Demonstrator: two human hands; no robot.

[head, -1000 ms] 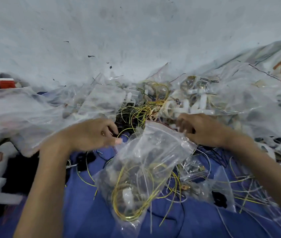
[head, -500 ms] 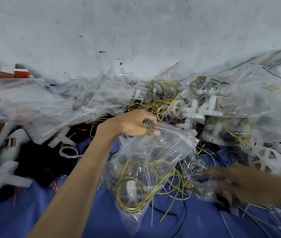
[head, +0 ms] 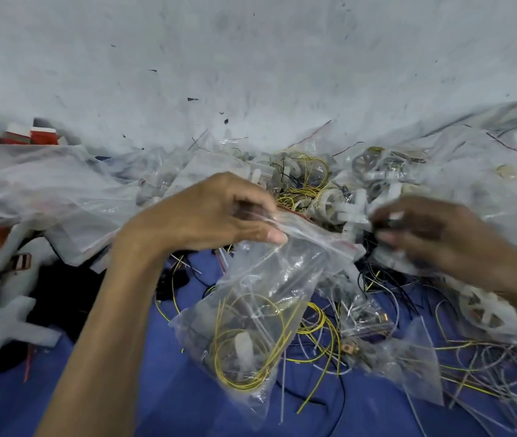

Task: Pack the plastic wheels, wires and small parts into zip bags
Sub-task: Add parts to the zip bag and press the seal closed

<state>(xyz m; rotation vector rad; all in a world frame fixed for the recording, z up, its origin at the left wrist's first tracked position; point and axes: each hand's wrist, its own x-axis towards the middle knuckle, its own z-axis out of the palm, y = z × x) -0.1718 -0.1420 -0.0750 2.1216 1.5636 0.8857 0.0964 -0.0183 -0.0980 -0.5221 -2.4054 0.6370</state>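
My left hand [head: 219, 216] pinches the red-striped mouth of a clear zip bag [head: 260, 313] that hangs down over the blue cloth. Inside the bag lie coiled yellow wires [head: 244, 348] and a small white plastic part [head: 243, 345]. My right hand [head: 433, 238], blurred, is just right of the bag's mouth with its fingers curled round a small dark part [head: 391, 223]. Behind both hands lie white plastic wheels [head: 329, 205] and a tangle of yellow wires [head: 304, 171].
Filled clear bags [head: 45, 184] pile up at the left and along the back against a grey wall. Loose wires [head: 459, 351] and a white wheel [head: 484, 313] lie on the blue cloth [head: 162, 389] at the right. White foam pieces [head: 4, 329] sit at the left edge.
My right hand has come up from the loose parts at the lower right to the bag's mouth, holding something small. My left hand keeps its hold on the bag's mouth.
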